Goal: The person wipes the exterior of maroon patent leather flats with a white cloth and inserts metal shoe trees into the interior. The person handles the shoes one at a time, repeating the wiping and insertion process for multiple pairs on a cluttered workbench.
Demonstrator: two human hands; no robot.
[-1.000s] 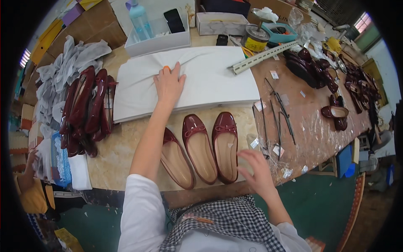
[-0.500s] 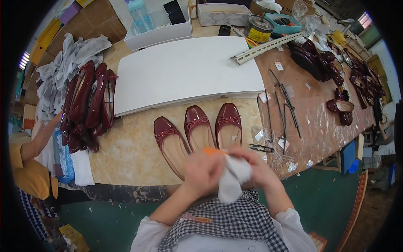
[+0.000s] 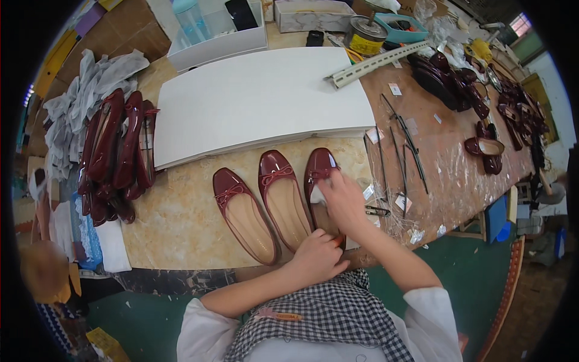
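Observation:
Three dark red patent ballet flats with small bows lie side by side before me, toes pointing away. My right hand (image 3: 344, 202) is closed on a white cloth (image 3: 318, 194), pressed into the opening of the right-hand flat (image 3: 319, 161), just behind its bow. At that flat's heel end my left hand (image 3: 316, 254) is closed, with a bit of orange showing at its fingers; what it grips is mostly hidden. The middle flat (image 3: 278, 199) and the left flat (image 3: 241, 223) lie untouched, their beige insoles showing.
A large white board stack (image 3: 259, 102) lies behind the flats, with a slotted strip (image 3: 380, 63) on its right corner. Piled red flats (image 3: 114, 145) and grey tissue (image 3: 90, 90) stand left. Black ties (image 3: 410, 145), black snips (image 3: 377, 211) and more shoes (image 3: 449, 84) lie right.
My hands have moved apart from in front of me. The right has carried the white cloth forward into the right-hand flat; the left has come down to its heel end.

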